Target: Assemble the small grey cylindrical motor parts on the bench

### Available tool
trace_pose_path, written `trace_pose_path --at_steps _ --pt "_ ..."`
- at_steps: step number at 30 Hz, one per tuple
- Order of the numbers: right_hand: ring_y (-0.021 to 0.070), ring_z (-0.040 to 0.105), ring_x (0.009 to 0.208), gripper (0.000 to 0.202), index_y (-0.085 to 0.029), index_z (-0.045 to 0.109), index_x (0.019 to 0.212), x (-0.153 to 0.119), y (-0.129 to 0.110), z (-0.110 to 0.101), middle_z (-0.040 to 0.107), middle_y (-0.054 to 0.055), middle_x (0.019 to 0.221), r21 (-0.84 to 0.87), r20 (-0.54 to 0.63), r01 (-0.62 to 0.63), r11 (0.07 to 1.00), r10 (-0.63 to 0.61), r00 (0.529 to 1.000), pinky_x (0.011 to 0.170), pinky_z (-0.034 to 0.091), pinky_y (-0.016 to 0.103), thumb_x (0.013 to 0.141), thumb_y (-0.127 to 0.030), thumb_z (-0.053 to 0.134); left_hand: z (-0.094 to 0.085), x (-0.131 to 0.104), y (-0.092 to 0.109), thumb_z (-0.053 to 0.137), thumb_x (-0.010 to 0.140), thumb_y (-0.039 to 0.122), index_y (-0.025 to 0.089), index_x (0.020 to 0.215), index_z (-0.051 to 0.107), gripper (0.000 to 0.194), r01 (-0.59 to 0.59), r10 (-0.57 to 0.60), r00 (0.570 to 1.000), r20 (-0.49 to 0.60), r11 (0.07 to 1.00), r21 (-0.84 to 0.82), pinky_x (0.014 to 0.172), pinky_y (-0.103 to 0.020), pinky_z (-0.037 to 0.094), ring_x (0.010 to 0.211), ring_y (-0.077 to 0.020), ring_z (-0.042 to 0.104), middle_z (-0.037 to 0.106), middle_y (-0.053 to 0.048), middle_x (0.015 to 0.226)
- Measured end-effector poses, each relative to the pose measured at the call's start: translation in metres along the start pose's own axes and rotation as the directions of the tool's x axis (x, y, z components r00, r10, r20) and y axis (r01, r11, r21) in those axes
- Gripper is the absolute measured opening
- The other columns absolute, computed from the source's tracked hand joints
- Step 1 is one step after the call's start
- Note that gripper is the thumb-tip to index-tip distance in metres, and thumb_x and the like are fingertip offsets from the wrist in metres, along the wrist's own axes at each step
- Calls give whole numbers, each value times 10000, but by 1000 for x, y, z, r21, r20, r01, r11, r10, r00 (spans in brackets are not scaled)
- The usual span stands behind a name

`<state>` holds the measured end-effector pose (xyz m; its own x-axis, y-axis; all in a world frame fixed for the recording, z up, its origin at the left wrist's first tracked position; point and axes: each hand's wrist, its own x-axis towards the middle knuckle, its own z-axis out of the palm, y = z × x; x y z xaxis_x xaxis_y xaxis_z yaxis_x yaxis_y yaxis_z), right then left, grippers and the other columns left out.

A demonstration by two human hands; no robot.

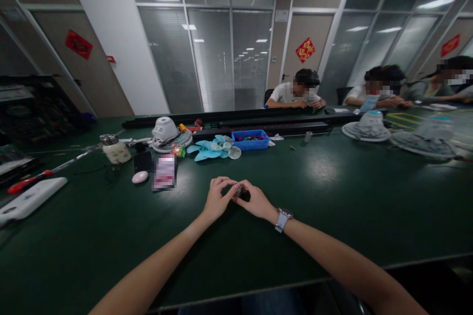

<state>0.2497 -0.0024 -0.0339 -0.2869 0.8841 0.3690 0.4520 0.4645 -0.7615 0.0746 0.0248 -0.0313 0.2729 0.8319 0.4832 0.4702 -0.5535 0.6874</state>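
Note:
A small grey, round part (238, 190) sits between my two hands, just over the green tabletop; most of it is hidden by fingers, and its exact kind cannot be made out. My left hand (219, 198) pinches it from the left with thumb and fingers. From the other side my right hand (257, 202), with a watch (283, 219) on its wrist, grips the same part. Beyond the hands lie light-blue fan blades (209, 148) and a blue bin (251, 143) with small coloured pieces in it.
Left of centre are a white fan housing (164, 130), a phone (142, 162), a pink oval object (140, 177) and a patterned jar (115, 150). A white power strip (33, 199) lies far left. More fan parts (367, 127) stand right. Several people sit across the table (332, 197).

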Motion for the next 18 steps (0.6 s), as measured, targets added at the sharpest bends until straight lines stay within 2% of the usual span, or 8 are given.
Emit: trace_pose_path --at_steps 4,7,10,13,18 --pt "191 654 895 360 -250 566 1122 0 1 0 683 18 997 -5 2 -25 1000 25 1000 808 515 358 812 -372 704 -9 5 3 576 898 423 249 953 736 243 16 -15 994 -104 1000 6 927 -390 430 1033 -242 541 690 -48 997" --pt "195 648 941 367 -255 567 1129 0 1 0 679 20 1039 3 11 -34 999 34 999 843 509 367 812 -381 701 -16 9 -6 564 905 436 254 989 740 267 38 -32 987 -155 999 36 927 -386 421 1014 -235 557 711 -44 1003" --pt "196 646 951 381 -253 568 1136 0 0 -1 676 25 1051 -4 22 -32 999 32 999 850 508 372 809 -393 703 -19 9 -23 585 888 437 277 1020 757 270 87 -80 994 -70 990 110 930 -392 402 1006 -239 550 703 -50 967" --pt "198 647 949 380 -258 571 1134 -1 -1 -1 678 27 1048 -16 22 -40 999 40 999 848 511 375 805 -390 707 -18 6 -39 631 844 466 318 962 783 242 128 -141 990 32 961 245 898 -406 393 964 -253 524 666 -62 915" --pt "199 646 960 365 -255 574 1123 -1 -2 -3 677 28 1059 -19 23 -39 999 40 999 855 511 378 805 -376 705 -14 3 -46 642 823 508 368 955 782 238 117 -147 987 70 938 327 837 -390 393 931 -260 478 628 -67 925"
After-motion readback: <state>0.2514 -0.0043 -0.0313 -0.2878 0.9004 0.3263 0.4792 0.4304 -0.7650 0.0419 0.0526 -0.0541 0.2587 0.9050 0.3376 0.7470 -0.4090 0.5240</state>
